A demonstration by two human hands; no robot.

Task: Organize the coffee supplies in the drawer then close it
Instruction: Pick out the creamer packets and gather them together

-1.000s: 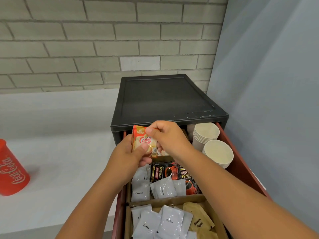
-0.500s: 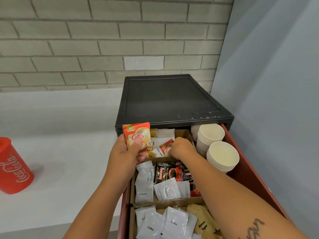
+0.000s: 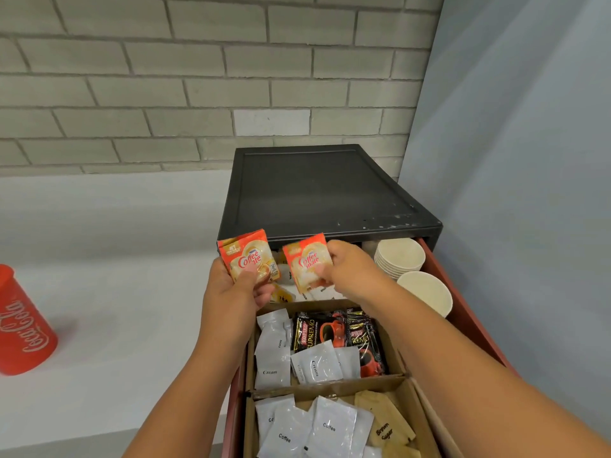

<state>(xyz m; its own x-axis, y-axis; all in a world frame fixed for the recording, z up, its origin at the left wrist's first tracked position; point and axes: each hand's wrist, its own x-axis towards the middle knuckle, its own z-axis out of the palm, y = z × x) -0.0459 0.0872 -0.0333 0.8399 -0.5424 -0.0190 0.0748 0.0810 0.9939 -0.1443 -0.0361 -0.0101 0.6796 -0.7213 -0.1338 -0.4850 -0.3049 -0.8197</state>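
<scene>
- A person's right hand (image 3: 353, 272) is lifting a second Coffee mate sachet (image 3: 305, 264) clear of the back compartment (image 3: 297, 294) of the open drawer (image 3: 463, 312). Half a second ago this hand was reaching down among the loose packets there.
- The right thumb and fingers are pinching this sachet by its right edge, bringing it up just beside the first Coffee mate sachet (image 3: 248, 261) without the two touching.
- The left hand (image 3: 231, 292) is gripping the first sachet as before, with the thumb pressing across its lower face and the fingers curling behind.
- Matching sachets appear to be getting gathered into one set. Sorting looks to be under way, with closing the drawer some way off.
- Both sachets are showing orange-and-cream printed faces, flat and lightly crinkled. They are standing roughly upright and tilting a little, above the back compartment and just in front of the black cabinet (image 3: 317, 190).
- Behind its cardboard dividers, the middle compartment is mixing white Cream sachets (image 3: 272, 358) with dark Kopiko sachets (image 3: 317, 330).
- The front compartment is holding Coffee sachets (image 3: 330, 424) and Brown Sugar packets (image 3: 385, 421).
- Paper cups (image 3: 400, 259) are sitting stacked along the drawer's right side.
</scene>
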